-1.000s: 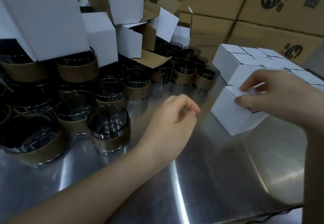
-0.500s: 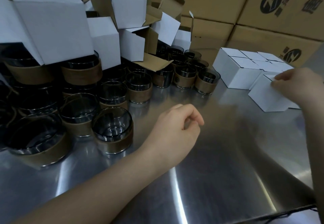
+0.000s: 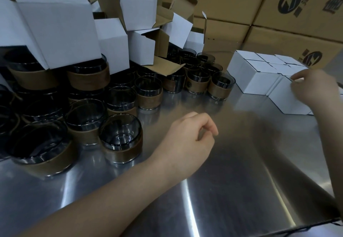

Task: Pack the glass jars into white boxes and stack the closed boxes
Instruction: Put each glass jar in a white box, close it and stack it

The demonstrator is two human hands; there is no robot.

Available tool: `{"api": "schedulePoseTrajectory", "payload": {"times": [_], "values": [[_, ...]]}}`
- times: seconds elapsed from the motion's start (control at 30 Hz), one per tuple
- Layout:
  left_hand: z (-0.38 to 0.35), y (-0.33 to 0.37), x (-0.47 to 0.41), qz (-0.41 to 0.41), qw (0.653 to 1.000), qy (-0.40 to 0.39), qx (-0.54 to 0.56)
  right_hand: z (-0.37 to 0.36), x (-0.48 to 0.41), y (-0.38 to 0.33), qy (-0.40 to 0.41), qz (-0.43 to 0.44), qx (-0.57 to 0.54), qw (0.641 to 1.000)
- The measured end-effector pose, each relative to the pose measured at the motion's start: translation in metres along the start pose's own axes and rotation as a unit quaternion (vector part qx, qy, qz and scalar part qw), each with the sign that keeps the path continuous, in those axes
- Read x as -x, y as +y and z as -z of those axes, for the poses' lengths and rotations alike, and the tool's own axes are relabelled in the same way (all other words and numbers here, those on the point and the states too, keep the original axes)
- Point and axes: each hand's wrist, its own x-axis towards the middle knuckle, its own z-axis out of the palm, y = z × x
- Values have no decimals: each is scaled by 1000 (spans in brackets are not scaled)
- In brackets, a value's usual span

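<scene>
Several dark glass jars with brown bands stand on the left of the steel table; the nearest jar is just left of my left hand. That hand hovers over the table with fingers loosely curled and holds nothing. My right hand rests on top of a closed white box at the right, fingers curled at its top edge. That box sits against a block of closed white boxes. Open white boxes are piled over the jars at the back left.
Large brown cartons with black logos are stacked along the back. The steel table has bare surface in the middle and front; its front edge runs at the lower right. More jars stand in a row near the closed boxes.
My right hand has carried the closed white box from the table's middle right back against the block of closed boxes. My left hand stayed almost where it was.
</scene>
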Motion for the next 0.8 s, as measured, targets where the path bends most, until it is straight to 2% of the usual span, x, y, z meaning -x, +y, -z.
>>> {"api": "schedulePoseTrajectory", "payload": {"times": [0.1, 0.2, 0.3, 0.4, 0.57, 0.63, 0.8], "values": [[0, -1, 0, 0, 1000, -4, -8, -1, 10, -13, 34, 29, -18, 999], [0, -1, 0, 0, 1000, -8, -14, -3, 27, -39, 68, 113, -57, 990], [1, 0, -1, -6, 1000, -9, -20, -3, 48, -72, 66, 194, -128, 970], [1, 0, -1, -11, 1000, -5, -22, -7, 68, -108, 8, 227, -214, 950], [0, -2, -3, -32, 999, 7, -36, -21, 90, -159, -209, 228, -335, 890], [0, -3, -4, -34, 999, 6, -38, -26, 95, -174, -269, 224, -355, 867], [1, -6, -4, -43, 998, 3, -47, -29, 100, -199, -327, 137, -434, 828]]}}
